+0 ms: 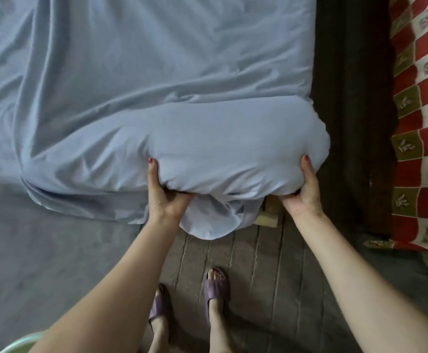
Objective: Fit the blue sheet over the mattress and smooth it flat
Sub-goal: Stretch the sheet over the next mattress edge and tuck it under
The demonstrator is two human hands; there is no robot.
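The blue sheet [141, 80] covers the mattress, which is hidden beneath it, and lies in long wrinkles across the top. At the near right corner the sheet bulges over the lifted mattress corner [233, 146]. My left hand [165, 194] grips that corner from below on its left side, thumb on top. My right hand [303, 189] grips it on the right side the same way. A loose fold of sheet [208, 220] hangs down between my hands. More sheet drapes to the floor at the left.
A dark wooden bed frame [353, 110] runs along the right of the mattress. Beyond it lies a red, white and olive patterned cloth [424, 123]. A wooden block [267, 215] shows under the corner. My feet in purple slippers [216, 286] stand on a plank floor.
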